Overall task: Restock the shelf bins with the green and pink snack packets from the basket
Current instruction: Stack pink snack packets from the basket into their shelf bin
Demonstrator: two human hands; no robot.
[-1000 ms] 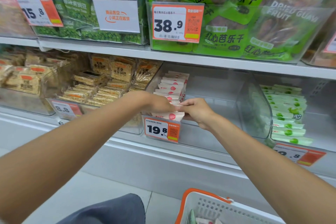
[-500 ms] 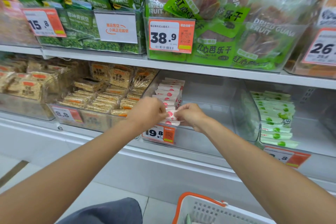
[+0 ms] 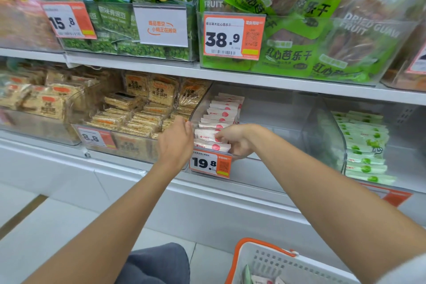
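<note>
The left hand (image 3: 176, 143) was pulled off the pink packets (image 3: 222, 110) at mid frame and left loose, holding nothing. The front packets (image 3: 207, 137) were still pinched by the right hand (image 3: 237, 139), so more could soon be fetched from the basket (image 3: 260, 258), lower right.

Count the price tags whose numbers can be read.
4: the 15.8 tag upper left, the 38.9 tag upper middle, the 8.8 tag lower left, the 19.8 tag below the pink packets. Two more at the right are cut off: upper-shelf tag, lower-shelf tag.
</note>
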